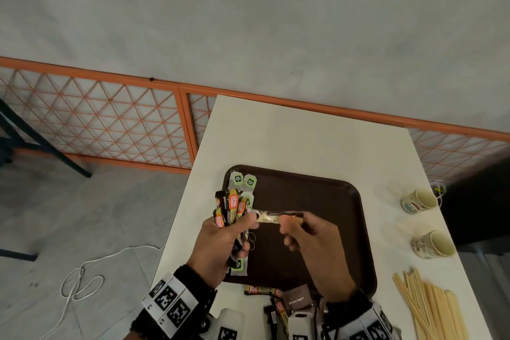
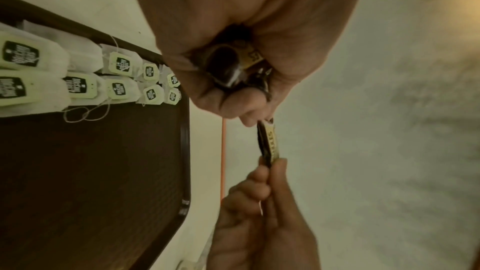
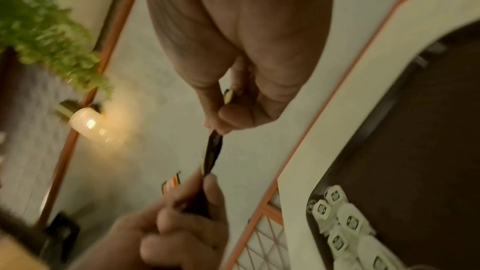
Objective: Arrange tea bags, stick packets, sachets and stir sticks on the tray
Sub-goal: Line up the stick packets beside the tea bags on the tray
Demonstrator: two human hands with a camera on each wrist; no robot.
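A dark brown tray (image 1: 331,201) lies on the white table (image 1: 289,132). Several tea bags with green tags (image 1: 244,181) (image 2: 116,65) (image 3: 348,221) line its left edge. Above that edge my left hand (image 1: 220,240) grips a bundle of black-and-orange stick packets (image 1: 229,207). Its thumb and forefinger also pinch one end of a single gold-and-black stick packet (image 1: 271,217) (image 2: 270,143) (image 3: 213,153). My right hand (image 1: 311,235) pinches the other end, so the packet spans the gap between both hands over the tray.
Several wooden stir sticks (image 1: 430,304) lie at the table's right front. Two paper cups (image 1: 419,200) (image 1: 433,244) lie on their sides to the tray's right. More stick packets and a brown sugar sachet (image 1: 296,299) sit before the tray. An orange lattice fence (image 1: 110,119) runs behind.
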